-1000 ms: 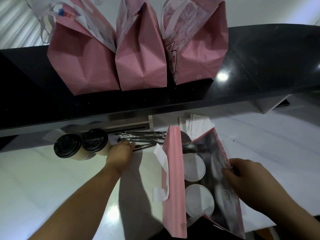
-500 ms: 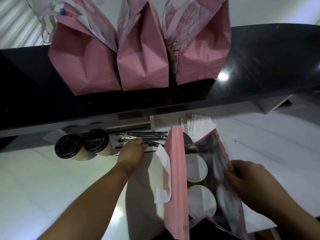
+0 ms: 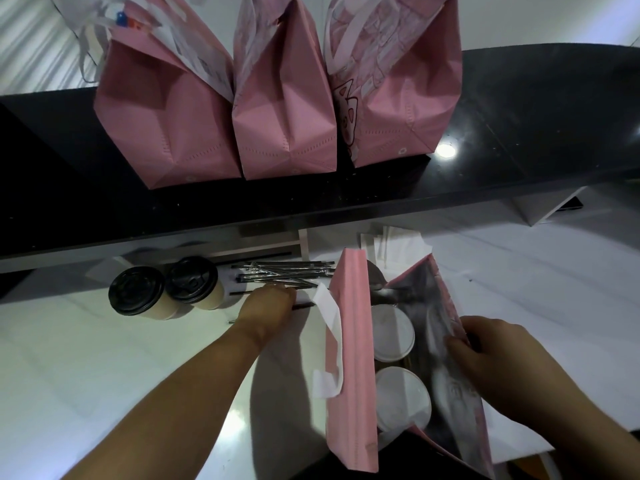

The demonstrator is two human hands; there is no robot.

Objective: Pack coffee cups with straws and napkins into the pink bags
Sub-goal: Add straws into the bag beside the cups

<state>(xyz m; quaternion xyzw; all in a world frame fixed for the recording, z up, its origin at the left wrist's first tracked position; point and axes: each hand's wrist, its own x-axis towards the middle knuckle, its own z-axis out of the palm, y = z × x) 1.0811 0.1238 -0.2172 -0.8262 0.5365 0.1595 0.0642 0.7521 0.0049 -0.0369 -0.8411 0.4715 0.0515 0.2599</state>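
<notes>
Down on the near white counter (image 3: 86,368), an open pink bag (image 3: 351,358), upright, matte pink outside and dark and glossy inside, white handle (image 3: 329,334) drooping over its left wall. Inside, two white-lidded cups (image 3: 393,332), one behind the other, bodies hidden below the lids. Right hand (image 3: 491,355) pinching the bag's right rim, thumb inside, fingers outside. Left hand (image 3: 266,306) curled knuckles-up over the near edge of a loose pile of wrapped dark straws (image 3: 284,273) just left of the bag; fingertips hidden underneath, so cannot tell whether a straw is actually gripped. Further left, two tan cups with black lids (image 3: 136,294), touching each other. Behind the bag, a small stack of white napkins (image 3: 391,244), lower part blocked by the bag's far edge. On the far black ledge (image 3: 519,133), three more pink bags (image 3: 284,109) standing side by side, tops cut off by the frame; cartoon line art printed on the right one, a paper slip on the left one, its print too blurred to read. Faint mark on the open bag's inner wall, likewise unreadable.
</notes>
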